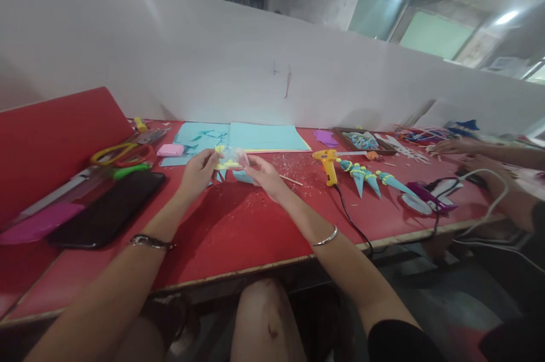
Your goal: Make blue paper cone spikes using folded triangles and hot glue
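Above the middle of the red table, a clear, crinkled plastic packet [232,156] with pale yellow bits is held between both hands. My left hand [200,171] grips its left side with closed fingers. On the other side, my right hand [264,176] pinches the right end. What exactly the yellow bits are is too blurred to tell. Small blue paper pieces [244,176] lie just under the hands. A thin wooden stick [292,180] rests to the right of my right hand.
A yellow glue gun [327,166] stands right of centre, its cord running over the table edge. Beside it lie several blue paper cones [359,179] with yellow trim. Blue sheets [266,136] lie behind; scissors [121,155] and a black phone [108,211] are left. A co-worker's hands [460,149] are far right.
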### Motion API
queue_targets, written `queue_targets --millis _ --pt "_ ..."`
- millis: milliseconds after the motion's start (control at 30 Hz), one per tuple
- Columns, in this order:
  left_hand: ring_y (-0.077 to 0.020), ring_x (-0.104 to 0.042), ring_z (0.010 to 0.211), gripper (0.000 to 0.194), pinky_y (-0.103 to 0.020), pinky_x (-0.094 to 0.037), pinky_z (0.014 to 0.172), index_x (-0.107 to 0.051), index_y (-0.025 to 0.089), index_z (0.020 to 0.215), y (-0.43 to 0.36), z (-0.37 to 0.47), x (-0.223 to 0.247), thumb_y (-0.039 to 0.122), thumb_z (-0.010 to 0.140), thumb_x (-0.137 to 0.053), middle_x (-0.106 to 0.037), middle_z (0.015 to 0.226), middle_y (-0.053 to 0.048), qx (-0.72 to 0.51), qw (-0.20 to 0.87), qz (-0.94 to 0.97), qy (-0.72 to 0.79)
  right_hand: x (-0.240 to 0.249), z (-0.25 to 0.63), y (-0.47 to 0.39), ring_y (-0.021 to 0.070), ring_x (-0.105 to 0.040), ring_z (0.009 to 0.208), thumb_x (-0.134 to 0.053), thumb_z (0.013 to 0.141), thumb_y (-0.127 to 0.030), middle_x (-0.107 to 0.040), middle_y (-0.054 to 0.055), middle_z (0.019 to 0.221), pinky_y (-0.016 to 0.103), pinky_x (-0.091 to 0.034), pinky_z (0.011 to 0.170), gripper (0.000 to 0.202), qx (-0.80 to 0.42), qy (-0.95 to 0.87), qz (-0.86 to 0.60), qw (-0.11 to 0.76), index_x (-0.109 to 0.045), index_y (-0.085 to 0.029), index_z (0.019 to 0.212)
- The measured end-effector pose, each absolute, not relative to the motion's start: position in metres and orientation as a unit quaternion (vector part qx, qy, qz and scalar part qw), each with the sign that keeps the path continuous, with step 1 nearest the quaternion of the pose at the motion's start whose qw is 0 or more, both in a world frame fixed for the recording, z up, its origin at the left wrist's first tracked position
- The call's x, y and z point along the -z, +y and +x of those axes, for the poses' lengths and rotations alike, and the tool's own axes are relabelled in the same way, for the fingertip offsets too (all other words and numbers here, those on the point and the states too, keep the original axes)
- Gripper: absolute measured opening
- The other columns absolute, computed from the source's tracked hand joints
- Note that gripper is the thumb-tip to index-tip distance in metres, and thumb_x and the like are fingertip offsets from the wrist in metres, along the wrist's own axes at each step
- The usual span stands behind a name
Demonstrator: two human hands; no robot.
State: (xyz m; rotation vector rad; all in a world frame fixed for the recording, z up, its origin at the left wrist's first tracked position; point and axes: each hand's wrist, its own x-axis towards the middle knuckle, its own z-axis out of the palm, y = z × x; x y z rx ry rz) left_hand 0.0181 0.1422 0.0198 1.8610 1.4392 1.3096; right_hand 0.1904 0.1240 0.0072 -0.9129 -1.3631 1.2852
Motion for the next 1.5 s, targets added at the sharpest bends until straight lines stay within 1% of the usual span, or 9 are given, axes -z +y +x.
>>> queue_targets --millis 400,467,600,733,933,1067,1200,1300,1500 --pt "-0.0084 -0.035 0.04 0.017 -0.022 -0.026 0.042 -0.045 0.02 0.067 0.137 0.029 -0.017 0.034 0.076 -0.05 -0.039 0.045 0.007 -0.47 0.281 0.667 0.505 -0.005 0.19 0.123 0.0064 -0.044 0.059 -0.061 0.065 -0.028 -0.048 -0.006 0.063 0.019 -0.035 0.057 0.018 -0.505 -0.574 -0.354 0.538 -0.046 -0.019 0.063" --pt "-0.008 -0.032 0.041 0.023 -0.023 -0.024 0.042 -0.044 0.02 0.061 0.137 0.03 -0.017 0.036 0.074 -0.051 -0.037 0.045 0.007 -0.457 0.273 0.671 0.516 -0.007 0.19 0.122 0.0078 -0.048 0.065 -0.059 0.064 -0.024 -0.055 -0.004 0.07 0.02 -0.039 0.06 0.009 -0.503 -0.586 -0.352 0.529 -0.053 -0.019 0.07" --pt "-0.0084 -0.034 0.044 0.026 -0.022 -0.027 0.045 -0.047 0.018 0.062 0.136 0.031 -0.015 0.041 0.075 -0.047 -0.039 0.048 0.006 -0.462 0.293 0.68 0.489 -0.006 0.189 0.124 0.0126 -0.056 0.083 -0.055 0.067 -0.02 -0.065 -0.001 0.093 0.026 -0.046 0.075 0.027 -0.486 -0.626 -0.356 0.495 -0.063 -0.02 0.093" --pt "-0.0084 -0.032 0.042 0.029 -0.022 -0.026 0.043 -0.052 0.017 0.07 0.134 0.03 -0.016 0.043 0.078 -0.042 -0.038 0.046 0.006 -0.466 0.311 0.675 0.481 -0.002 0.191 0.127 0.0158 -0.057 0.097 -0.057 0.072 -0.026 -0.065 0.003 0.108 0.032 -0.044 0.09 0.034 -0.453 -0.668 -0.348 0.477 -0.062 -0.017 0.104" --pt "-0.0079 -0.032 0.039 0.027 -0.022 -0.026 0.042 -0.05 0.017 0.066 0.133 0.03 -0.017 0.038 0.082 -0.04 -0.038 0.043 0.006 -0.476 0.303 0.665 0.489 -0.003 0.192 0.121 0.0178 -0.056 0.105 -0.058 0.075 -0.031 -0.06 0.007 0.119 0.035 -0.041 0.096 0.041 -0.469 -0.701 -0.313 0.437 -0.059 -0.016 0.113" --pt "-0.0082 -0.034 0.038 0.031 -0.021 -0.027 0.042 -0.054 0.016 0.069 0.133 0.029 -0.016 0.039 0.083 -0.04 -0.039 0.041 0.006 -0.486 0.287 0.666 0.487 -0.004 0.189 0.12 0.0169 -0.057 0.099 -0.056 0.076 -0.031 -0.062 0.008 0.114 0.032 -0.044 0.089 0.041 -0.447 -0.706 -0.33 0.439 -0.059 -0.013 0.113" --pt "-0.0082 -0.032 0.036 0.038 -0.021 -0.026 0.04 -0.06 0.014 0.078 0.131 0.03 -0.017 0.044 0.084 -0.038 -0.037 0.038 0.007 -0.482 0.276 0.673 0.489 -0.002 0.187 0.124 0.0126 -0.056 0.077 -0.053 0.074 -0.026 -0.065 0.003 0.087 0.028 -0.044 0.077 0.024 -0.393 -0.702 -0.382 0.454 -0.064 -0.011 0.09" --pt "-0.0079 -0.032 0.034 0.042 -0.021 -0.025 0.039 -0.062 0.013 0.074 0.13 0.032 -0.017 0.046 0.084 -0.038 -0.037 0.035 0.007 -0.477 0.268 0.67 0.501 -0.003 0.187 0.125 0.0115 -0.054 0.077 -0.048 0.072 -0.018 -0.064 0.002 0.085 0.026 -0.042 0.076 0.018 -0.384 -0.7 -0.386 0.462 -0.063 -0.012 0.081" --pt "-0.0071 -0.031 0.032 0.046 -0.02 -0.023 0.037 -0.065 0.009 0.083 0.128 0.032 -0.018 0.046 0.085 -0.038 -0.035 0.034 0.007 -0.485 0.297 0.659 0.493 -0.003 0.189 0.123 0.0133 -0.056 0.092 -0.047 0.073 -0.014 -0.064 0.003 0.103 0.027 -0.042 0.084 0.038 -0.434 -0.712 -0.344 0.432 -0.062 -0.014 0.107"
